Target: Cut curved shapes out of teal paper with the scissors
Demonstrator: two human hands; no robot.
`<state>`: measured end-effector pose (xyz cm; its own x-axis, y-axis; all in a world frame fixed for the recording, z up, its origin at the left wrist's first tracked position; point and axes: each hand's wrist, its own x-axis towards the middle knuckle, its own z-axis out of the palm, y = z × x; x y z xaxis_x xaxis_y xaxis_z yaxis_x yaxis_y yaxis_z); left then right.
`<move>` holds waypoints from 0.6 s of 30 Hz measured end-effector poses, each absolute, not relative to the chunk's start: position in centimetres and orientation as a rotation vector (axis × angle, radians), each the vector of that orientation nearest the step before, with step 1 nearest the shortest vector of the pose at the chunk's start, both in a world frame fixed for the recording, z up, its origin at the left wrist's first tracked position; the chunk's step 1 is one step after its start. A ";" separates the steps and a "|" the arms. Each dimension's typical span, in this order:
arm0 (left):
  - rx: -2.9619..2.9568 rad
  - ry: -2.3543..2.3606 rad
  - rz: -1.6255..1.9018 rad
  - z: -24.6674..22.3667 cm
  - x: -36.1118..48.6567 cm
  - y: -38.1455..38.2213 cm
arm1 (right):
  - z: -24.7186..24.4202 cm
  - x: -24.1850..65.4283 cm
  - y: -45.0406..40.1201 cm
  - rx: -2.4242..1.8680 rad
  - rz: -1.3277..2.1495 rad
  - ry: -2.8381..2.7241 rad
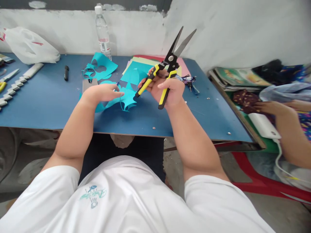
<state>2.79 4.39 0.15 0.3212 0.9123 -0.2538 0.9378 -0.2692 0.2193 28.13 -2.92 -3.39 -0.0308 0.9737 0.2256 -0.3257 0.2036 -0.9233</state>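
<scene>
Gripped by the right hand, the black-and-yellow shears are pointing up and away above the bench, their blades standing apart. The left hand is hovering or resting over cut turquoise paper, fingers loosely bent; whether it is gripping the paper, I cannot tell. Behind, coloured sheets are lying stacked on the blue top, which is showing small shiny specks. Farther back, a clear bottle is standing close to the scuffed whitish wall, its label too small to read. A white plastic bag is slumping at the left, showing red marks. At the right, another person's hand is touching dark cloth near books. The wearer's white shirt is bearing a teal print, its lettering unclear.
</scene>
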 end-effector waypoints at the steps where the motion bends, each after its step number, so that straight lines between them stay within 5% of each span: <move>1: 2.264 1.655 -0.100 -0.1 3.1 4.4 | -3.4 28.1 -2.9 -0.784 1.227 -1.119; 10: 2.077 1.667 0.012 -2.0 3.3 4.8 | -3.0 28.4 -3.5 -0.623 1.292 -1.068; 18: 1.745 1.180 0.069 -1.7 4.1 2.7 | -3.0 29.2 -3.3 -0.486 1.369 -1.028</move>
